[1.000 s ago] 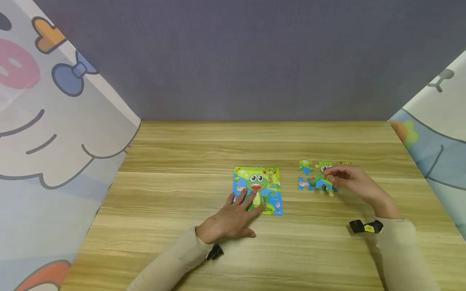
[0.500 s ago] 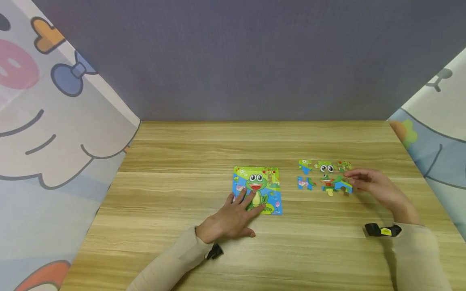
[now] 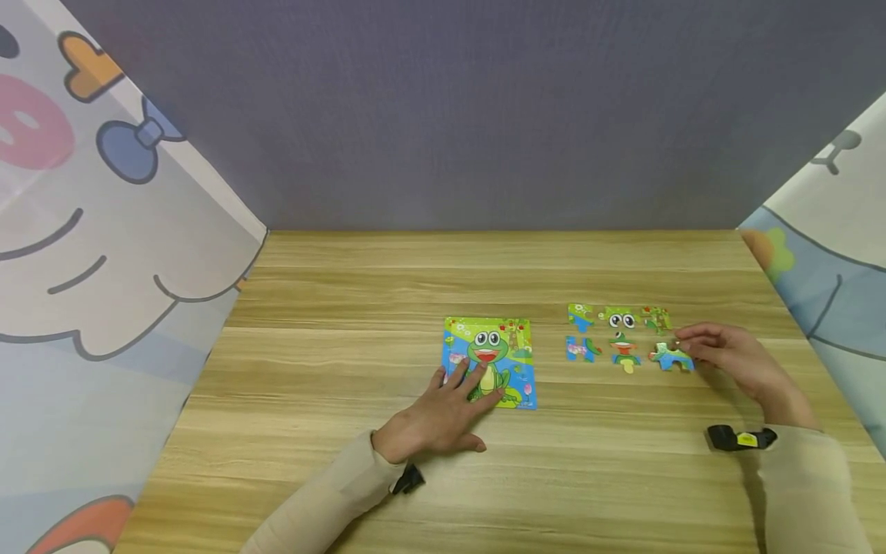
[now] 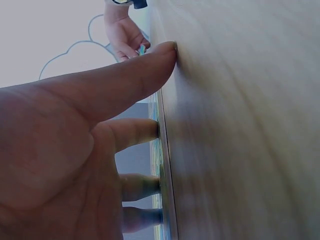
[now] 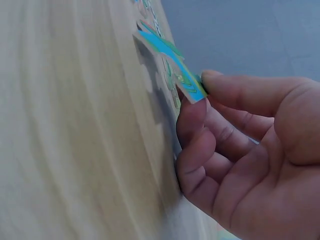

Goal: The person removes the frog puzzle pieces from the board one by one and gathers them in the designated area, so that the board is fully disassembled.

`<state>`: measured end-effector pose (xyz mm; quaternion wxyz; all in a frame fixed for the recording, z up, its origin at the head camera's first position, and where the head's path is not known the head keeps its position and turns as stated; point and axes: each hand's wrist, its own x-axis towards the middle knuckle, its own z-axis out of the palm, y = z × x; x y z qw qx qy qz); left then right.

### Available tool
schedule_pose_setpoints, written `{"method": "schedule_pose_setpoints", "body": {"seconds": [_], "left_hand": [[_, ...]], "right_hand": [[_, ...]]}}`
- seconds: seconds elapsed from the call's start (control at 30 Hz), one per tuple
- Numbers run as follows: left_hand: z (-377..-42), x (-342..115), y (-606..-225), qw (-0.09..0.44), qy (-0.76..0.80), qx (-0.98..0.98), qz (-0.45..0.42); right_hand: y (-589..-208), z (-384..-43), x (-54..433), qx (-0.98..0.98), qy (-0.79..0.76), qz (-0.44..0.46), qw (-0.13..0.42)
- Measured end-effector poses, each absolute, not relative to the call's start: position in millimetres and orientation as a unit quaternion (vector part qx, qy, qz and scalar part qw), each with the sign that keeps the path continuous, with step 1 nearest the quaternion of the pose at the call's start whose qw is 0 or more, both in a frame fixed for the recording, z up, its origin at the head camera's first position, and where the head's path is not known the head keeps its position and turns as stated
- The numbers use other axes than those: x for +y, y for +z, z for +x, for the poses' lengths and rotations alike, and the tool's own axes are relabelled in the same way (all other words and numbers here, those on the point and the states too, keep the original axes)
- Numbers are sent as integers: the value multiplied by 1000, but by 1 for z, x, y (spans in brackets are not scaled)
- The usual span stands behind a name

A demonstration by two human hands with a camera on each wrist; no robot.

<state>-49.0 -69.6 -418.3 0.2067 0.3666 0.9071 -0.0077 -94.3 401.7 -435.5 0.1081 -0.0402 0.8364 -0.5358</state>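
My left hand (image 3: 443, 412) lies with spread, straight fingers on the lower part of a frog picture board (image 3: 522, 377); its thumb rests on the wood. In the left wrist view the fingertips (image 4: 152, 129) press the board's edge. My right hand (image 3: 744, 365) pinches a blue and green puzzle piece (image 3: 671, 356) between thumb and finger. The right wrist view shows this puzzle piece (image 5: 172, 60) tilted, its far end raised over the table. Left of it lies a puzzle piece with the frog's mouth (image 3: 626, 354), and above it one with a tree (image 3: 656, 318).
Other loose puzzle pieces lie in the two rows: one with the frog's eyes (image 3: 621, 318), a flowered corner (image 3: 580, 315) and a pink and blue one (image 3: 580, 349). The wooden table (image 3: 346, 308) meets a grey panel (image 3: 484, 115) at the back.
My right hand has carried the puzzle piece to the right, from over the frog's mouth piece to a spot beside it. The mouth piece is now uncovered. My left hand has stayed still.
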Motion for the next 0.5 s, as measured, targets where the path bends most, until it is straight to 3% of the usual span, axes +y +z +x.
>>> {"method": "schedule_pose_setpoints", "body": {"seconds": [0.5], "left_hand": [[-49,-69,-417,204,-10,908,367]], "right_hand": [[-430,-95,392,895,-435,-25,97]]}}
